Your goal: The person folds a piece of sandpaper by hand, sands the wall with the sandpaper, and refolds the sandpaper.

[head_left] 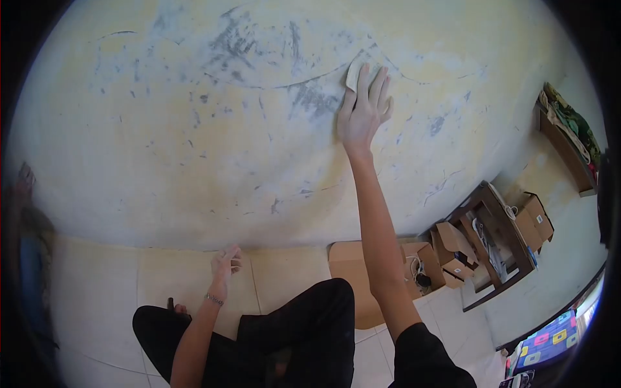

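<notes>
A pale wall (162,129) with yellowish areas, grey scuffs and thin cracks fills most of the view. My right hand (363,113), arm stretched up, presses a folded piece of sandpaper (353,74) against it, just below a long curved crack. The fingers cover most of the sandpaper, and only its pale left edge shows. Down near the foot of the wall, my left hand (226,262) hangs over the floor with loosely bent fingers and nothing visible in it. White dust coats both hands.
Opened cardboard boxes (354,258) stand right of my knees, one holding cables. Beyond them a brown wooden shelf unit (485,226) lines the right side, below a wall shelf (566,149) with cloth. Another person's hand (26,174) touches the wall at far left.
</notes>
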`<state>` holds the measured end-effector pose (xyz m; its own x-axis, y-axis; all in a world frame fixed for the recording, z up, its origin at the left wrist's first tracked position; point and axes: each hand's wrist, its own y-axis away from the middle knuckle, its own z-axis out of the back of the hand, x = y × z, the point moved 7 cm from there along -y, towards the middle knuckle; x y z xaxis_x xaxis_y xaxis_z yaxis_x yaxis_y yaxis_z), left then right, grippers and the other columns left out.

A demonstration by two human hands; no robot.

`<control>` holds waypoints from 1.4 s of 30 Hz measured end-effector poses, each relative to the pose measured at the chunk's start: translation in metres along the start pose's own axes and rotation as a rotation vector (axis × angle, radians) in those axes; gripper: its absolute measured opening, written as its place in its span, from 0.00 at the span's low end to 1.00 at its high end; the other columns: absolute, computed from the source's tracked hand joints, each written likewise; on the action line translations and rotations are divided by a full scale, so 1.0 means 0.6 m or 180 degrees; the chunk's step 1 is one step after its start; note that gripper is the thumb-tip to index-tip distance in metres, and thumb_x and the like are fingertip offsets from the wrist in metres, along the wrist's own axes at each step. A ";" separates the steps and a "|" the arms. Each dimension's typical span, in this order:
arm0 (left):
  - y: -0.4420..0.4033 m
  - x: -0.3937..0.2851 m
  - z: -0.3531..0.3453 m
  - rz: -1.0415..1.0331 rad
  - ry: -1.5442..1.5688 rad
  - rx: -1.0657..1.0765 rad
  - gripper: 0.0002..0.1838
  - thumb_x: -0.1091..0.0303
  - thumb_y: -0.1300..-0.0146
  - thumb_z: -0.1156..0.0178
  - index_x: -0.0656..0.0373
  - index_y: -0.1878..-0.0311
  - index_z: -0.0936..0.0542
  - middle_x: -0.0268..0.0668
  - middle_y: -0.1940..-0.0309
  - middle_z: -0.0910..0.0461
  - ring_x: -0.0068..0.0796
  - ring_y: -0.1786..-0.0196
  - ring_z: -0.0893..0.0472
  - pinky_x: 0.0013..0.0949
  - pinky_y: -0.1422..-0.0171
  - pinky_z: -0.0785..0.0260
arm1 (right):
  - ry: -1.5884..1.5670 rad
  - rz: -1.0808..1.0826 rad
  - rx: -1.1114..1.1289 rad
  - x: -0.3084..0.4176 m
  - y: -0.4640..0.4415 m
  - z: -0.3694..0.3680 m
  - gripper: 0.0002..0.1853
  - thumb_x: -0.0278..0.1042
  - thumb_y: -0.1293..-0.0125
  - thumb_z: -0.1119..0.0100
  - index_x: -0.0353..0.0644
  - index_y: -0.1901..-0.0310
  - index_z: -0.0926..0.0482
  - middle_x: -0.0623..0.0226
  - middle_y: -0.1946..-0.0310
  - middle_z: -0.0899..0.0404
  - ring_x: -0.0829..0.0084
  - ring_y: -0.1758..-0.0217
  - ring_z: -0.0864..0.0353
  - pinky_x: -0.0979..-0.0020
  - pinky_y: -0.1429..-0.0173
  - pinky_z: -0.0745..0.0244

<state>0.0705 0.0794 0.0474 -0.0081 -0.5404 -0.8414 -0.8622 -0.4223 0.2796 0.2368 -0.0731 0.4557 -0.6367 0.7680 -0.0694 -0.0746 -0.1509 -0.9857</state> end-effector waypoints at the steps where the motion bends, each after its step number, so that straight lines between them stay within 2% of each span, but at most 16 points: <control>1: 0.000 0.001 0.001 -0.0008 0.0018 -0.0012 0.12 0.54 0.38 0.41 0.53 0.65 0.23 0.25 0.74 0.27 0.16 0.74 0.28 0.22 0.66 0.35 | 0.0050 0.0075 -0.0021 0.001 -0.005 -0.001 0.27 0.39 0.33 0.54 0.51 0.32 0.37 0.49 0.28 0.49 0.53 0.25 0.51 0.45 0.29 0.64; 4: 0.004 -0.005 -0.003 -0.0021 -0.0012 -0.0079 0.13 0.54 0.39 0.40 0.54 0.65 0.23 0.25 0.74 0.27 0.16 0.73 0.27 0.23 0.66 0.35 | 0.0219 0.0080 0.0205 -0.022 0.084 -0.007 0.26 0.40 0.30 0.60 0.48 0.31 0.39 0.49 0.28 0.51 0.52 0.25 0.53 0.47 0.29 0.66; 7: 0.009 -0.009 -0.004 -0.0031 -0.0030 -0.0071 0.13 0.53 0.39 0.40 0.53 0.66 0.23 0.25 0.74 0.27 0.16 0.73 0.27 0.23 0.66 0.35 | 0.0301 -0.0014 0.0396 -0.044 0.169 -0.022 0.26 0.40 0.30 0.59 0.47 0.31 0.38 0.49 0.28 0.50 0.54 0.25 0.52 0.49 0.28 0.67; 10: 0.004 -0.008 -0.004 -0.0077 -0.0020 -0.0044 0.13 0.53 0.39 0.39 0.53 0.66 0.23 0.26 0.74 0.27 0.16 0.73 0.28 0.23 0.66 0.35 | 0.0321 0.0147 0.0320 -0.025 0.111 -0.012 0.26 0.40 0.30 0.59 0.47 0.32 0.37 0.49 0.29 0.49 0.54 0.25 0.51 0.50 0.29 0.65; 13: 0.001 -0.002 -0.003 -0.0040 -0.0033 -0.0078 0.14 0.53 0.39 0.39 0.53 0.66 0.23 0.26 0.74 0.27 0.16 0.72 0.28 0.23 0.66 0.35 | 0.0125 0.0382 0.0087 0.004 -0.001 0.006 0.26 0.39 0.33 0.54 0.51 0.32 0.35 0.49 0.29 0.48 0.54 0.26 0.49 0.45 0.29 0.62; 16: 0.009 -0.006 0.002 0.0007 -0.0078 -0.0134 0.14 0.52 0.39 0.40 0.53 0.65 0.23 0.26 0.74 0.27 0.16 0.72 0.28 0.23 0.66 0.35 | 0.0219 0.0470 0.0065 0.000 -0.019 0.006 0.26 0.39 0.33 0.55 0.51 0.33 0.35 0.48 0.29 0.47 0.53 0.26 0.48 0.46 0.30 0.61; 21: 0.000 -0.005 0.008 -0.0090 0.0092 -0.0096 0.15 0.52 0.39 0.39 0.55 0.63 0.23 0.27 0.73 0.25 0.17 0.74 0.26 0.23 0.68 0.34 | 0.0440 0.0269 0.0250 -0.054 0.136 -0.016 0.27 0.41 0.33 0.55 0.51 0.32 0.36 0.49 0.29 0.48 0.53 0.26 0.49 0.46 0.30 0.61; 23: -0.001 -0.001 0.006 -0.0094 0.0225 -0.0088 0.15 0.52 0.41 0.37 0.56 0.64 0.22 0.29 0.74 0.23 0.17 0.76 0.24 0.21 0.71 0.33 | 0.0436 0.0209 0.0299 -0.053 0.141 -0.020 0.27 0.41 0.33 0.54 0.51 0.32 0.37 0.48 0.29 0.48 0.53 0.26 0.50 0.46 0.30 0.61; 30: -0.002 -0.001 0.003 -0.0105 0.0189 -0.0065 0.16 0.52 0.41 0.37 0.56 0.64 0.22 0.29 0.74 0.23 0.16 0.76 0.25 0.21 0.71 0.33 | -0.0005 0.0363 -0.0030 0.003 -0.051 0.006 0.28 0.43 0.32 0.55 0.50 0.31 0.38 0.48 0.29 0.50 0.53 0.25 0.53 0.43 0.29 0.65; 33: 0.000 -0.003 0.005 -0.0087 0.0226 -0.0088 0.16 0.52 0.41 0.36 0.55 0.64 0.22 0.28 0.74 0.23 0.16 0.77 0.25 0.21 0.71 0.34 | 0.0046 0.0285 0.0003 -0.002 -0.027 0.003 0.27 0.43 0.32 0.56 0.50 0.31 0.38 0.48 0.29 0.50 0.52 0.25 0.53 0.43 0.29 0.65; 38: 0.001 0.000 0.003 -0.0100 0.0274 -0.0069 0.15 0.52 0.41 0.36 0.54 0.64 0.22 0.27 0.75 0.23 0.15 0.78 0.26 0.21 0.72 0.34 | 0.0089 0.0277 0.0265 -0.040 0.145 -0.024 0.27 0.45 0.31 0.58 0.50 0.32 0.37 0.48 0.28 0.50 0.52 0.25 0.53 0.43 0.29 0.68; 42: 0.005 -0.007 0.001 -0.0086 0.0229 -0.0085 0.15 0.53 0.41 0.36 0.54 0.64 0.22 0.28 0.75 0.23 0.16 0.77 0.25 0.21 0.71 0.34 | 0.0033 0.0300 0.0276 -0.034 0.105 -0.018 0.27 0.45 0.31 0.58 0.50 0.32 0.37 0.49 0.28 0.51 0.53 0.25 0.53 0.42 0.29 0.69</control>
<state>0.0676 0.0810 0.0512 0.0522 -0.5790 -0.8136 -0.8479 -0.4561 0.2702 0.2535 -0.0914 0.3934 -0.6361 0.7541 -0.1632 -0.0811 -0.2757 -0.9578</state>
